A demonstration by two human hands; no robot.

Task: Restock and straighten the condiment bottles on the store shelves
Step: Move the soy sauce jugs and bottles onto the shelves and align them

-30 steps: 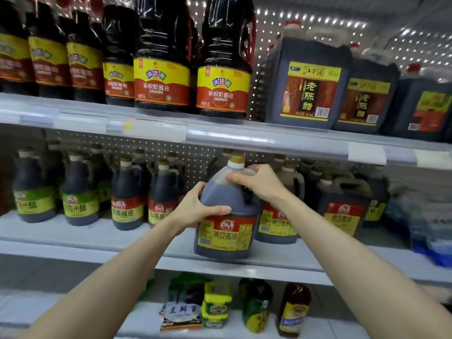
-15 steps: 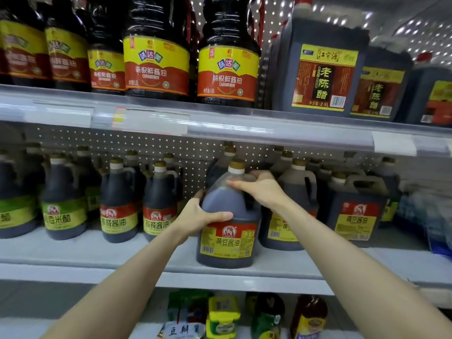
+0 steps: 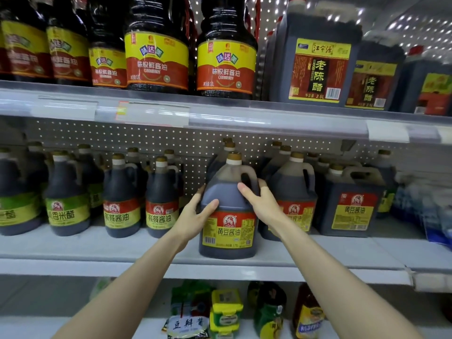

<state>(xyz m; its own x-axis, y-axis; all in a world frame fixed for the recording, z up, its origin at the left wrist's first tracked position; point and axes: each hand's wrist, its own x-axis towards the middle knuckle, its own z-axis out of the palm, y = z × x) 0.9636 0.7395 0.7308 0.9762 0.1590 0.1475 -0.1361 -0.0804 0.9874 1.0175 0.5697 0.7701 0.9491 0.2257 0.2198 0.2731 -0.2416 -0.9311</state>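
1 head-worn wide-angle view, facing forward, aimed at the middle shelf (image 3: pixel 85 248), close to it

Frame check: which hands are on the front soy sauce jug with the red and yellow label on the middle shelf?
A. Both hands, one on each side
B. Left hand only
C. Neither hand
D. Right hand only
A: the left hand grips the left side of the soy sauce jug and the right hand grips its right side by the handle, each thumb lying across the front.
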